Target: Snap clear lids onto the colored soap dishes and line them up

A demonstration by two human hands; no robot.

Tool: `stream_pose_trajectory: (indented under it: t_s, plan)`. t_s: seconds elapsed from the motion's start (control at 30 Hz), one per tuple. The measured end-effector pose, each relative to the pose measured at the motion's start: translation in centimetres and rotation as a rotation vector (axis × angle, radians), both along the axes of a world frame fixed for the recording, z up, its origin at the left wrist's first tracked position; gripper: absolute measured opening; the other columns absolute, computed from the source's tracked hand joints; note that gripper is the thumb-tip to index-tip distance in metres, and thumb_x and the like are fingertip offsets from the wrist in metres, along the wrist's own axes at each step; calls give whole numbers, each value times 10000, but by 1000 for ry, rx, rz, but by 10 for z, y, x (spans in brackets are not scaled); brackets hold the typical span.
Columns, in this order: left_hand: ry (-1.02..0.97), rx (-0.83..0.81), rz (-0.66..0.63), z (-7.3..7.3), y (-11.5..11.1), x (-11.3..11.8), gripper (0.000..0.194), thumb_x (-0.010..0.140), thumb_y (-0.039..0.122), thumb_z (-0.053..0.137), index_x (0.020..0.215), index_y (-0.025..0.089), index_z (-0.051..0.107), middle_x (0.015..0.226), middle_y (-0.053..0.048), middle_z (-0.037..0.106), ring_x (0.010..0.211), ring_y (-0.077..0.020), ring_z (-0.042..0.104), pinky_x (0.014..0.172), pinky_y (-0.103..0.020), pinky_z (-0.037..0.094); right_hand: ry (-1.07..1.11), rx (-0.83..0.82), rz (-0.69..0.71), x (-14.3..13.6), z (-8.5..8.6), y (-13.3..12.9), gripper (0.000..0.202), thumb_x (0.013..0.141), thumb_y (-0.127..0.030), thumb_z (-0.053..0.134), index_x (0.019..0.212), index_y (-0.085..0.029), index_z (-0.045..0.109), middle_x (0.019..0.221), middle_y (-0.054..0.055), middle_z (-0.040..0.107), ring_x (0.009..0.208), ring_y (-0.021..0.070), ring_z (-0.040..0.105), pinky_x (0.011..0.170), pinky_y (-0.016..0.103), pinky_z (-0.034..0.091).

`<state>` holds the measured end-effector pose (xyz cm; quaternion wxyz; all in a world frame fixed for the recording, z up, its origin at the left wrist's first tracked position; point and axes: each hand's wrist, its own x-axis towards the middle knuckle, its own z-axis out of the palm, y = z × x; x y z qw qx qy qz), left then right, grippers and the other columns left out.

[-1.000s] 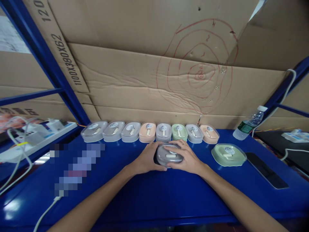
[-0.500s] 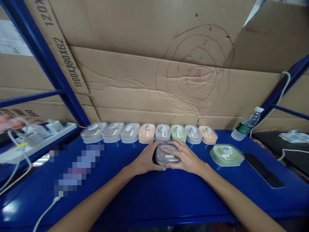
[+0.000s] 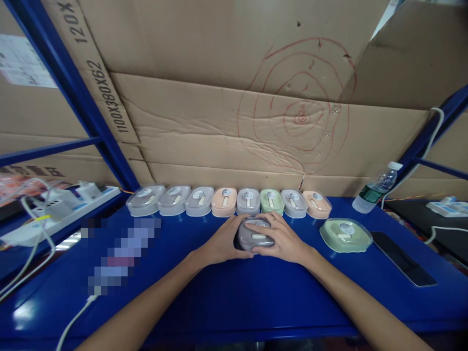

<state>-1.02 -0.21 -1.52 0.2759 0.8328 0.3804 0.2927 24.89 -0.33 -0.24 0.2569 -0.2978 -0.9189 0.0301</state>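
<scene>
Between my hands, on the blue tabletop (image 3: 234, 297), sits a grey plastic box (image 3: 252, 241) with a see-through lid and a pale bar on top. My left hand (image 3: 224, 241) wraps round its left side, thumb at the front. From the right, my right hand (image 3: 283, 239) grips it, with fingers lying over the lid and the thumb at the front edge. A row of similar boxes lines the back: several grey ones (image 3: 199, 202), two peach ones (image 3: 224, 204) and a green one (image 3: 272, 204). Another green box (image 3: 345, 236) lies to the right of my hands.
A black phone-like slab (image 3: 404, 261) lies at the right, with a water bottle (image 3: 376, 187) behind it. At the left are a blurred-out item with a white cable (image 3: 75, 317) and a power strip (image 3: 80, 207). Cardboard (image 3: 204, 122) walls off the back; blue posts (image 3: 113, 163) frame it.
The view has shifted slightly, so everything sits a little further right. Both hands keep the same hold on the grey box.
</scene>
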Motion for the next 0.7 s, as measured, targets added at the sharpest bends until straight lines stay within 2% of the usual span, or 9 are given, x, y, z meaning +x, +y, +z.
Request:
stream_pose_trajectory:
  t_s: [0.17, 0.33, 0.4, 0.6, 0.7]
  plan:
    - [25, 32, -11, -3, 1, 0, 1027, 704, 557, 966, 1562, 310, 458, 1522, -133, 563, 1413, -430, 532, 1185, -652, 428, 119, -76, -21, -2, -7, 1, 693, 891, -567, 834, 1522, -373, 621, 1477, 113, 610, 1335, 343, 582, 1125, 585, 509]
    - [65, 6, 5, -1, 0, 0, 1045, 716, 562, 961, 1589, 312, 442, 1569, -135, 535, 1442, -430, 508, 1200, -643, 412, 344, -193, -46, -3, -15, -1, 439, 1031, -477, 688, 1452, -353, 666, 1409, 84, 666, 1326, 295, 627, 1146, 532, 515]
    - [72, 3, -1, 0, -1, -1, 1058, 722, 572, 957, 1603, 317, 428, 1594, -133, 517, 1461, -428, 490, 1211, -645, 401, 388, -206, -51, -4, -16, -2, 402, 1059, -448, 649, 1445, -338, 668, 1369, 87, 681, 1318, 282, 637, 1144, 514, 521]
    - [63, 45, -22, 0, -3, -1, 1077, 765, 586, 924, 1655, 336, 373, 1640, -125, 486, 1503, -433, 455, 1239, -651, 375, 330, -204, -52, -3, -15, -3, 459, 1053, -460, 655, 1493, -337, 618, 1390, 99, 652, 1337, 292, 624, 1152, 525, 527]
    - [69, 75, -42, 1, -4, 0, 1051, 810, 593, 887, 1674, 356, 335, 1669, -110, 463, 1531, -421, 433, 1258, -653, 356, 300, -216, -34, 2, -7, -5, 557, 1040, -484, 668, 1559, -336, 534, 1462, 111, 621, 1383, 313, 605, 1178, 559, 516]
